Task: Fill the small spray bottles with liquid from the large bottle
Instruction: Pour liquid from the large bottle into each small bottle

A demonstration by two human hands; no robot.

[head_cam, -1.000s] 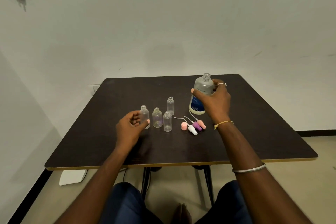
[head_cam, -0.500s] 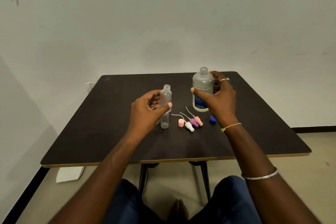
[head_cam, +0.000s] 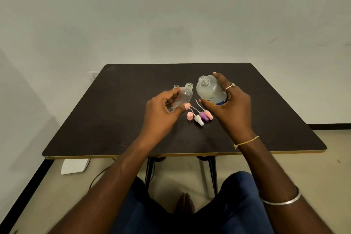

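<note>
Above the table, large bottle now aslant toward small bottle.

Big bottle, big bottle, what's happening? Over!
Right hand grips big bottle, tilted toward small bottle. Left hand holds small bottle, mouth open. No pour visible yet. Spray tops below, not blocking.

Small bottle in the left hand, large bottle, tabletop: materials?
The small bottle: likely clear glossy plastic; the tabletop shows through its wall, glass not excluded.
The large bottle: likely translucent plastic, threaded neck, blue label; the cloudiness may be the liquid.
The tabletop: probably dark matte wood-look laminate; faint grain, pale edge band.
</note>
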